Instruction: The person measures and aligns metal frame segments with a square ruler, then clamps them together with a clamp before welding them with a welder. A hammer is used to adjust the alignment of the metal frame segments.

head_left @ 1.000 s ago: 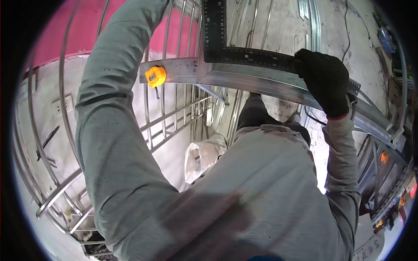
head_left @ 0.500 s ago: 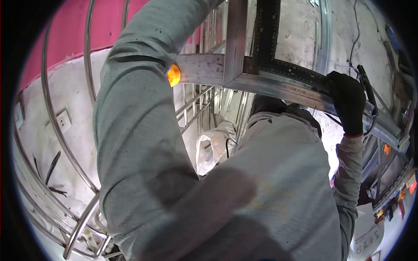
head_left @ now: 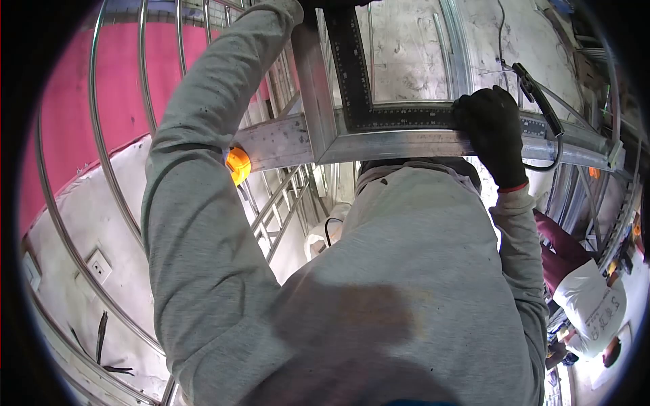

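A black metal carpenter's square [head_left: 413,120] with scale markings lies along the inner corner of a frame of grey metal tubing [head_left: 399,144]. My right hand [head_left: 491,132], in a black glove, has its fingers closed over the lower leg of the square and the tube beneath it. At the top edge, my left hand [head_left: 325,4], gloved in black, is by the square's upper leg and the upright tube [head_left: 313,95]; its fingers are mostly cut off by the frame. Beside my right hand, what looks like a welding electrode holder [head_left: 538,100] rests near the tube, its cable looping below.
An orange piece [head_left: 238,164] sits by the tube near my left sleeve. Curved-looking metal bars [head_left: 98,128] stand at left before a pink and white wall [head_left: 74,155] with a socket [head_left: 99,266]. At lower right is another person in a white shirt [head_left: 589,301].
The view has shifted, so the frame and square appear further left and more level. My right hand stays on the square; my left hand now shows at the top edge. Another person has come into view.
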`<state>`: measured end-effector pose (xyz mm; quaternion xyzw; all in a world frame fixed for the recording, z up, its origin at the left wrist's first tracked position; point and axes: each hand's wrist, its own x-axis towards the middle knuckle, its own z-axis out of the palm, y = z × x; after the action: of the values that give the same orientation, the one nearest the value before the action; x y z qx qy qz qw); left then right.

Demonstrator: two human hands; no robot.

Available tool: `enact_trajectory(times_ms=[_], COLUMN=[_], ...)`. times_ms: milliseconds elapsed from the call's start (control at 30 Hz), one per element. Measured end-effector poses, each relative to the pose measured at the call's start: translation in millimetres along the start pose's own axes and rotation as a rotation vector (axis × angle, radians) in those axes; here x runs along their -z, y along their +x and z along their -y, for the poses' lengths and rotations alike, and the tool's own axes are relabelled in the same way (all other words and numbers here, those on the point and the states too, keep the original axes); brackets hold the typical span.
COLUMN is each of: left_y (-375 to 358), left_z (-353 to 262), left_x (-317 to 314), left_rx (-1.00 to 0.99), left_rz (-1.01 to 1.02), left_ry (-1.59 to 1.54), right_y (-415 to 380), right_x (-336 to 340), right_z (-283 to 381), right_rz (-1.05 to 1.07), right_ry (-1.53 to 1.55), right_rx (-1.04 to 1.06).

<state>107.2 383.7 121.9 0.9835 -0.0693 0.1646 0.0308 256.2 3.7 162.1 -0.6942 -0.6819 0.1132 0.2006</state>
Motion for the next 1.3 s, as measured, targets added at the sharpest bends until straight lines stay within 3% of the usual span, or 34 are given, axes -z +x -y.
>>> enact_trajectory(times_ms=[100,433,567,633,667,833,933,1300], left_y=[-2.1,-4.2,-1.6,5.7,0.0,-10.2,-7.6,-6.3], left_z=[3.6,1.5,-2.6,-10.6,-10.1,-6.1,-11.9,-15.6], left_x=[-6.6,-1.4,6.5,16.0,15.6,-0.1,12.4,12.1], left_rx=[-0.027,0.036,0.026,0.197,0.17,0.144,0.196,0.215], left_rz=[0.015,0.092,0.07,0.481,0.315,0.041,0.071,0.017], left_ry=[0.026,0.064,0.041,0.124,0.048,-0.057,-0.099,-0.044], right_y=[-3.8,5.5,6.2,6.1,4.2,0.5,6.6,9.9], right_x=[-1.7,1.7,1.4,3.6,3.0,1.4,10.1,9.6], right_z=[7.2,7.4,8.4,10.6,10.6,5.6,11.3,10.5], right_rz=[-0.153,0.034,-0.008,0.002,-0.015,-0.042,0.037,0.012], right_ry=[-0.047,0.029,0.072,0.067,0.081,0.048,0.094,0.108], right_rx=[-0.004,-0.035,-0.011,-0.02,-0.006,0.048,-0.033,-0.024])
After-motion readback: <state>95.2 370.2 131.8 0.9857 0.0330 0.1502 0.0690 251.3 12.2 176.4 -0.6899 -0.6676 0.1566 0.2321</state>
